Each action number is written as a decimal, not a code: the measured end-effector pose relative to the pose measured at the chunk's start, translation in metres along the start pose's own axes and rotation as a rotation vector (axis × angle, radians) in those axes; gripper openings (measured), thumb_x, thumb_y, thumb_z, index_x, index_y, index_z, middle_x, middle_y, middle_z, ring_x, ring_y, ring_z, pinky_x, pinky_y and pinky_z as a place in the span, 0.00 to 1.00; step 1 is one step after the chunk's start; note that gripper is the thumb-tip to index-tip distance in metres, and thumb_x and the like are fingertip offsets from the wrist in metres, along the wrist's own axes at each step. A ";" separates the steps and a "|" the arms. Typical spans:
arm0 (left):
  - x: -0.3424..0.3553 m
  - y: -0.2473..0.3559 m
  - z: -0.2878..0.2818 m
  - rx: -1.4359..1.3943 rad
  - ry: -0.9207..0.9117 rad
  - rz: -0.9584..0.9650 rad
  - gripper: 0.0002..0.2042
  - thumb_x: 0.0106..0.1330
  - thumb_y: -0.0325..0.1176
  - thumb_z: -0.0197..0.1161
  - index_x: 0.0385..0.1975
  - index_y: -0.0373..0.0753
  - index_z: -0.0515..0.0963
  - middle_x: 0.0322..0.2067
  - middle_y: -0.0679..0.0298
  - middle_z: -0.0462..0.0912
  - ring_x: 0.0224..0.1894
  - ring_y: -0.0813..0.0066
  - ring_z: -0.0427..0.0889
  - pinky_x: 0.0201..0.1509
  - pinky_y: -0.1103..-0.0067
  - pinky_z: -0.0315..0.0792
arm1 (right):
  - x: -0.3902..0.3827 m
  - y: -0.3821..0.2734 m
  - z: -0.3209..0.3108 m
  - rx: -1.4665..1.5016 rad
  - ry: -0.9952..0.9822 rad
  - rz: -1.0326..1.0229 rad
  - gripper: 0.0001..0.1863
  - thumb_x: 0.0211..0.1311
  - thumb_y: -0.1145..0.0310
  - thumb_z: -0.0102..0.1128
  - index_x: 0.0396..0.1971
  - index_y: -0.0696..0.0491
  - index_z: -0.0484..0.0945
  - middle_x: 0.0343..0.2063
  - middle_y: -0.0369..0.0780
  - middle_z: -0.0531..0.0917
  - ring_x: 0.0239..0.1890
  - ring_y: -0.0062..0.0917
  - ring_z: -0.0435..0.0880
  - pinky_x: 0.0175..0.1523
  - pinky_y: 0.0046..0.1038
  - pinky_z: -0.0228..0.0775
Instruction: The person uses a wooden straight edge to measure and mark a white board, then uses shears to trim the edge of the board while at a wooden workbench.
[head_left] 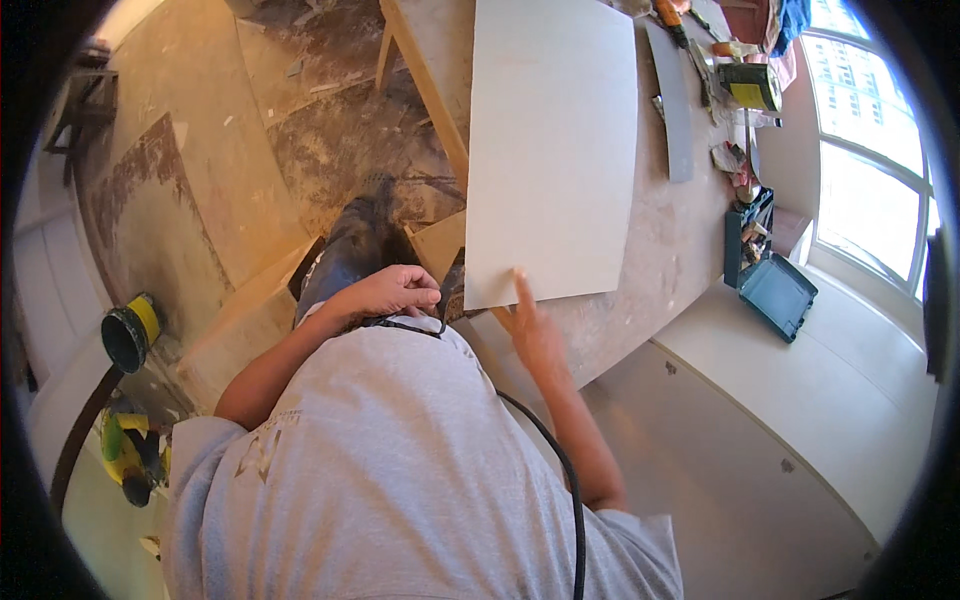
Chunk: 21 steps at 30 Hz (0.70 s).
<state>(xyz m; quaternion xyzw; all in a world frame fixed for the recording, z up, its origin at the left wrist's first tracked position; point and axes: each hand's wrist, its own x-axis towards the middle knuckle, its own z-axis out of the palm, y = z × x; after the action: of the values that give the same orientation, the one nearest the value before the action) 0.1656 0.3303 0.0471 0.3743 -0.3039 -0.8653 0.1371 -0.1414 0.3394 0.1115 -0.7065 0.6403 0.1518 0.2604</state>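
Observation:
A long white board (550, 150) lies on the worktable, its near end close to my body. My right hand (535, 325) is over the board's near edge, index finger stretched out onto the white surface; the other fingers look folded and slightly blurred. It holds nothing that I can see. At my waist, my left hand (400, 290) rests against the front of my grey shirt (380, 420), its fingers curled together. A black cord (545, 430) runs down my front, and part of it passes close by the left fingertips. Whether anything is inside that hand is hidden.
A narrow grey strip (672, 110) lies right of the board, near a tin (750, 87) and scattered tools. An opened teal case (778, 295) sits beyond the table's right edge, below the window (870, 160). On the left stands a dark bucket (130, 333) with a yellow band.

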 end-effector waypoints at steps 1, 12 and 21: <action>0.001 -0.003 -0.001 -0.003 0.009 -0.029 0.27 0.72 0.44 0.64 0.62 0.32 0.70 0.42 0.62 0.81 0.39 0.77 0.81 0.45 0.80 0.75 | 0.023 -0.004 -0.012 -0.061 0.044 -0.032 0.37 0.70 0.72 0.50 0.76 0.39 0.50 0.27 0.54 0.83 0.31 0.51 0.84 0.35 0.52 0.75; -0.022 -0.001 -0.004 0.074 0.116 0.117 0.41 0.68 0.46 0.68 0.77 0.48 0.53 0.56 0.53 0.73 0.43 0.74 0.79 0.50 0.76 0.75 | 0.333 -0.058 -0.142 -0.030 0.299 -0.090 0.28 0.75 0.63 0.38 0.74 0.37 0.56 0.42 0.59 0.84 0.47 0.55 0.84 0.52 0.52 0.76; -0.002 -0.010 0.008 0.181 0.041 0.207 0.34 0.72 0.47 0.62 0.75 0.50 0.59 0.66 0.53 0.64 0.61 0.63 0.72 0.66 0.68 0.69 | -0.015 -0.043 0.019 -0.004 -0.079 0.026 0.38 0.70 0.73 0.49 0.77 0.39 0.48 0.30 0.55 0.82 0.31 0.50 0.85 0.34 0.51 0.75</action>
<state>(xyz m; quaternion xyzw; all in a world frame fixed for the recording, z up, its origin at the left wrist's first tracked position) 0.1607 0.3422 0.0466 0.3694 -0.4146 -0.8078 0.1977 -0.0989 0.3645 0.1119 -0.6922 0.6382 0.1842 0.2822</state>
